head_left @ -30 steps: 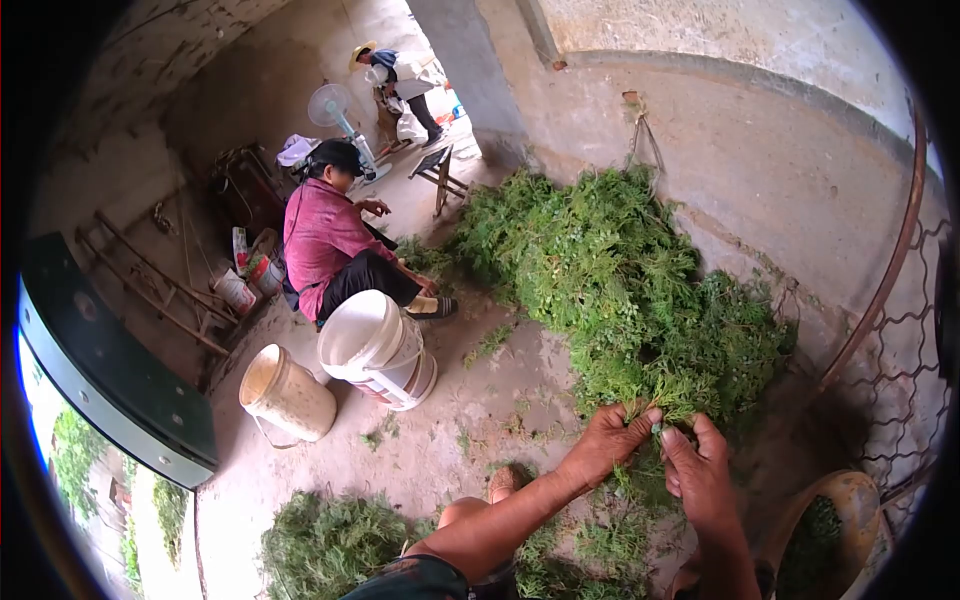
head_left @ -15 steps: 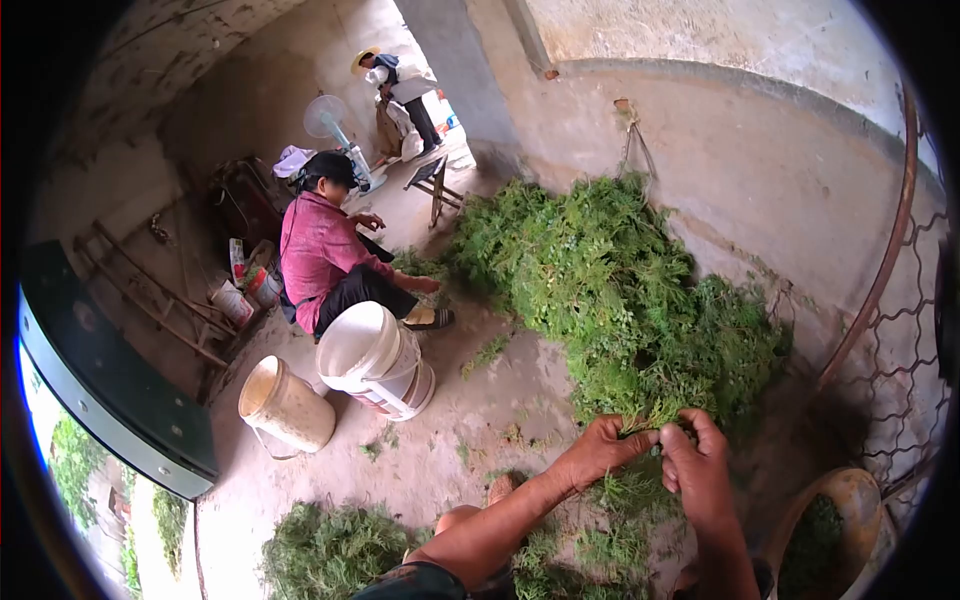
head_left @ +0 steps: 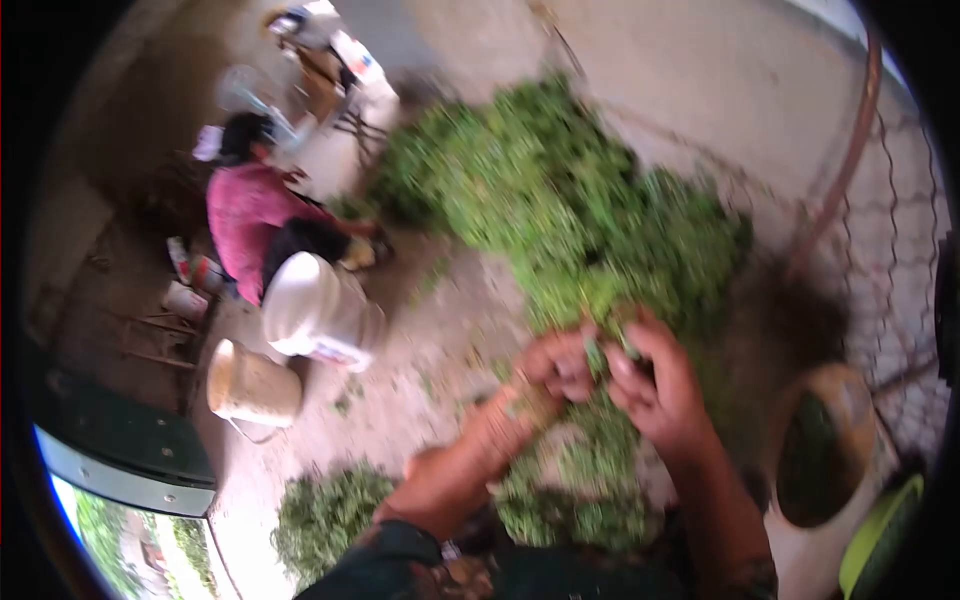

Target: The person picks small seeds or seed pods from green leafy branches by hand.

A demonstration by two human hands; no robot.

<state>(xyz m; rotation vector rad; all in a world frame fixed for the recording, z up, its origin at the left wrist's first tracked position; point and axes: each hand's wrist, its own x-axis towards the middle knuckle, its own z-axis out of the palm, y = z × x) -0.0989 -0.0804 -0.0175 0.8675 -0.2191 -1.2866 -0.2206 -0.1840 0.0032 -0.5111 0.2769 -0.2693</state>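
My left hand [head_left: 560,365] and my right hand [head_left: 652,385] are close together in front of me, fingers curled in a pinch. Between them is a small green leafy sprig [head_left: 596,358], blurred by motion, and both hands grip it. Just beyond my fingertips rises a large heap of feathery green sprigs [head_left: 560,190] against the wall. Below my hands, a smaller pile of the greens [head_left: 580,505] lies on the floor. Another pile [head_left: 335,515] is left of my left forearm.
At right stands a pale bucket [head_left: 857,400] with greens inside, near a bright green rim [head_left: 860,560]. Left are a white bucket [head_left: 305,305] and a cream bucket [head_left: 255,385]. A co-worker in pink [head_left: 245,210] crouches by the heap; another person [head_left: 310,35] is farther back.
My view has tilted and shifted, so the heap and buckets sit higher and farther left. My hands have risen in view, with fingers more curled around the sprig. A green rim now shows lower right.
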